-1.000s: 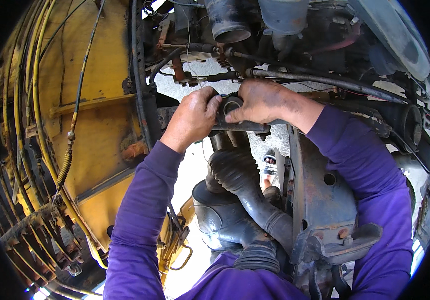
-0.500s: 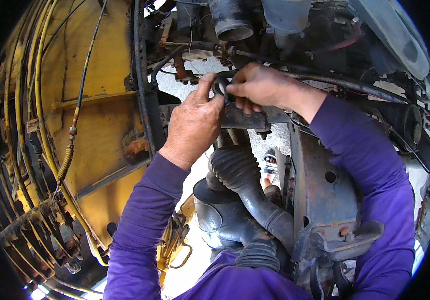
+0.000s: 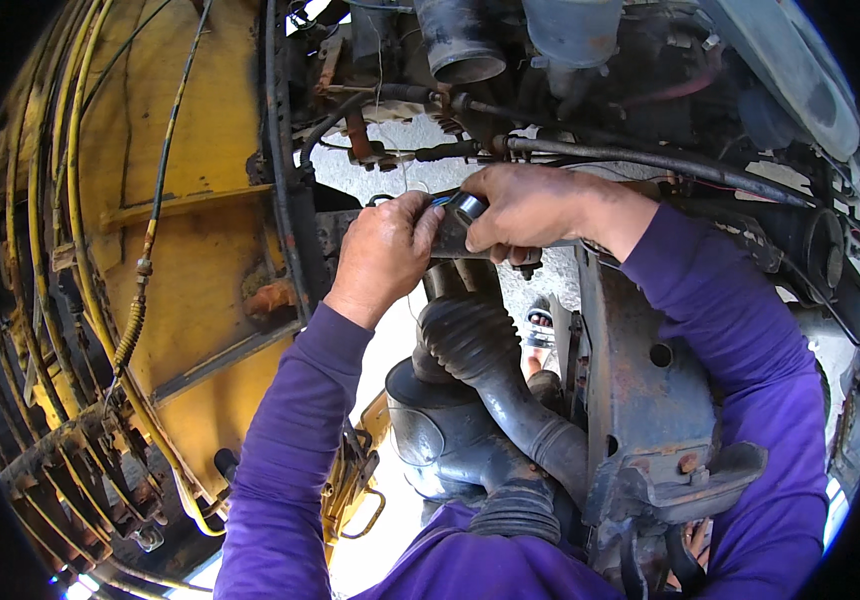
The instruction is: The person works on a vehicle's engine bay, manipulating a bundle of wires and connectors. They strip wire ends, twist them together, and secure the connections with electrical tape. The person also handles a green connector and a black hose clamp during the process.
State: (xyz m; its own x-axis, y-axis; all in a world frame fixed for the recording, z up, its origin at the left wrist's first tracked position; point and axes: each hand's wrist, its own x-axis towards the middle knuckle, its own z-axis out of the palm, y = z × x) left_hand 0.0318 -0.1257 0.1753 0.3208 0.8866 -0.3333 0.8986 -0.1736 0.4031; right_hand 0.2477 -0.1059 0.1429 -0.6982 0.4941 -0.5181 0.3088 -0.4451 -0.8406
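Observation:
In my right hand (image 3: 535,205) is a roll of black tape (image 3: 469,207), pinched between thumb and fingers and tilted toward the left. My left hand (image 3: 387,248) is closed on thin wires (image 3: 439,201), of which a short blue stretch shows just left of the roll. Both hands meet above a dark metal crossbar (image 3: 548,232). Where the tape's loose end lies is hidden by my fingers.
Below my hands stands a grey canister (image 3: 412,425) with a ribbed black hose (image 3: 470,335). A yellow panel (image 3: 190,120) with several hoses fills the left. At right is a rusty metal bracket (image 3: 655,400). Across the top runs a long dark pipe (image 3: 640,165).
The tape roll has moved right and down and turned, its open ring no longer facing me. My left hand has dropped slightly, and blue wires now show between the hands.

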